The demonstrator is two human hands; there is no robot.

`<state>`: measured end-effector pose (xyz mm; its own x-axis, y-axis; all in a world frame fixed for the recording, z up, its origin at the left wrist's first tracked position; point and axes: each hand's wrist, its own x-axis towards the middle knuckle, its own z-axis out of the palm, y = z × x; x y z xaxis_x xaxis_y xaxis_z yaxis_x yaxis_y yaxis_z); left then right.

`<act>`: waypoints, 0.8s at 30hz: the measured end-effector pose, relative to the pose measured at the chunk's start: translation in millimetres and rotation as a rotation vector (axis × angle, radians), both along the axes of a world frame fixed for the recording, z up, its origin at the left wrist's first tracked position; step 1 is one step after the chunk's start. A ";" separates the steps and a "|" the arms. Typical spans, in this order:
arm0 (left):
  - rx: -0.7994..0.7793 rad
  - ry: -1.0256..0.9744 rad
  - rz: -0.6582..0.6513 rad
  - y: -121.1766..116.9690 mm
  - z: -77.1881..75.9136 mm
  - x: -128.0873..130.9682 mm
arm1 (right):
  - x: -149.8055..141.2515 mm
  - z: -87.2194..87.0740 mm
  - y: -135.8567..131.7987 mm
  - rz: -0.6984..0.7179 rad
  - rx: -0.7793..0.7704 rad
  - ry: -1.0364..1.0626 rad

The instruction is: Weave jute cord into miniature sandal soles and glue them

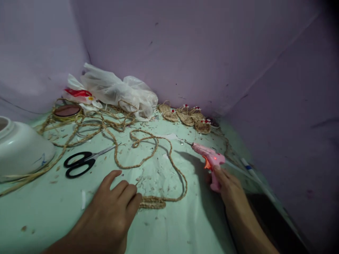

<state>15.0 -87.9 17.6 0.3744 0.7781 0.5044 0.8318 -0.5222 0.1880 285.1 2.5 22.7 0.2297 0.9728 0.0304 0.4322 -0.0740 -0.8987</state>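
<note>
My right hand (229, 181) is wrapped round the grip of a pink hot glue gun (208, 153). Its metal nozzle points left over the table, a red light glows on its body, and a glue stick trails from its back. My left hand (113, 204) has bent fingers on a flat coil of braided straw rope (153, 203); the coil's left end is hidden under the fingers. From this coil a loose length of the rope (182, 176) loops away across the table. Black-handled scissors (82, 164) lie beyond my left hand.
A white rounded jar (23, 150) stands at the left. At the back are a clear plastic bag (122, 91), a roll of tape (67, 110), tangled rope (97, 123) and several woven straw pieces (185, 116) with red and white beads. Purple walls border the green table (53, 215).
</note>
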 end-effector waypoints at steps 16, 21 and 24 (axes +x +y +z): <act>-0.135 0.020 0.027 -1.4 5.5 0.9 | -41.6 18.2 -29.8 0.432 0.477 -0.524; -0.244 -0.066 0.044 -2.5 10.6 2.8 | -75.7 13.8 -48.4 0.792 0.314 -0.453; -0.296 -0.146 0.057 -2.2 12.9 7.0 | -79.7 11.4 -49.8 0.782 0.248 -0.460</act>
